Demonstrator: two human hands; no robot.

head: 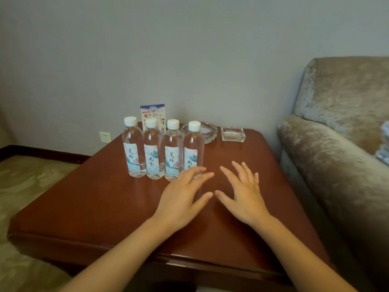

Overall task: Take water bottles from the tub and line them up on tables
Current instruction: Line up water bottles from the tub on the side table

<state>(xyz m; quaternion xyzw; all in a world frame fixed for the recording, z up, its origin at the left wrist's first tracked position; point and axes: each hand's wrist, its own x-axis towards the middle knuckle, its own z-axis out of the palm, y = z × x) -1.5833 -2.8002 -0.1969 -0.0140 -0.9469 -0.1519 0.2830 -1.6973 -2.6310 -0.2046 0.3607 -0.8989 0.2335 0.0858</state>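
So far we count four bottles [153, 152] standing in a row on the tabletop [105, 197]; left hand [181, 199] and right hand [245, 199] empty, fingers [202, 178] spread; tub unseen.

Red-brown wooden table [101, 207] before me, four capped water bottles [153, 152] upright in a row, printed card [152, 112] behind, round glass ashtray [209, 131], square glass dish [233, 134] beside it

Leftmost bottle [133, 148]: pale label, two dark brush characters stacked vertically, read 美好. Third bottle [173, 153]: same 美好. Second bottle [153, 151] and fourth bottle [193, 147]: different pair, top character looks like 包, lower one unsure (fourth label partly covered at bottom). Card [152, 111] standing behind bottles: blue band with shield emblem, red round prohibition sign below, small print too fine to read.
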